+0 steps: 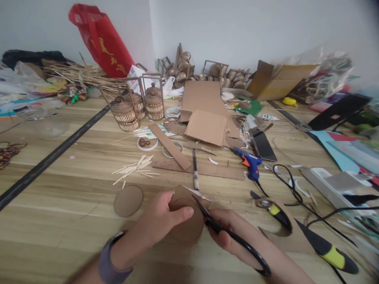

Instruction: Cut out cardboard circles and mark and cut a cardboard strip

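My left hand (pixel 167 215) grips a piece of cardboard (pixel 188 227) from its left side, thumb lying on top. A round outline is drawn on that piece. In my right hand (pixel 232 232) is a pair of black-handled scissors (pixel 219 227), its blades at the upper right edge of the cardboard. Left of my left hand, a cut cardboard disc (pixel 128 201) lies flat on the table. Just beyond the held piece lies a dark pen (pixel 195 169).
A blue glue gun (pixel 248 161) and its cable lie at the right, near a yellow-and-black utility knife (pixel 331 252) and a cardboard offcut (pixel 299 236). Small wooden sticks (pixel 133 169), cardboard strips (pixel 170 146) and sheets (pixel 205 128) lie ahead. Several lantern-like baskets (pixel 126 114) stand farther back.
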A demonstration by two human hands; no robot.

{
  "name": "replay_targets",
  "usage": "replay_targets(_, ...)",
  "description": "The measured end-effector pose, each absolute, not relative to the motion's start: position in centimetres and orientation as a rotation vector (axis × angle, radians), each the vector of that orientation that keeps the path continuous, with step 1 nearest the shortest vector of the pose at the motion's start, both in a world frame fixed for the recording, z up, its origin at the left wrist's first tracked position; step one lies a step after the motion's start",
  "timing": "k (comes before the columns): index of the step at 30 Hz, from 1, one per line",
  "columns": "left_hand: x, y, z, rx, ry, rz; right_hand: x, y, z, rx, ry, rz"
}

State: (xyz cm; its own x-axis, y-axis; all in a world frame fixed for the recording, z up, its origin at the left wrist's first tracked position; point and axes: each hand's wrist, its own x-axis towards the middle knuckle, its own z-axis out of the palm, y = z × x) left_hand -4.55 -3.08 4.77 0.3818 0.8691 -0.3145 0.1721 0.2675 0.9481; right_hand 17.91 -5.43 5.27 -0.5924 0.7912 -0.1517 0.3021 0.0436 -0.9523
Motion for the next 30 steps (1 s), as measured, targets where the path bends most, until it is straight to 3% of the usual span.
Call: replay_targets(30,-4.1,-3.9,5.2,1.069,1.075,0.665,17.2,-6.5,4.5,-1.077,-1.762,1.623)
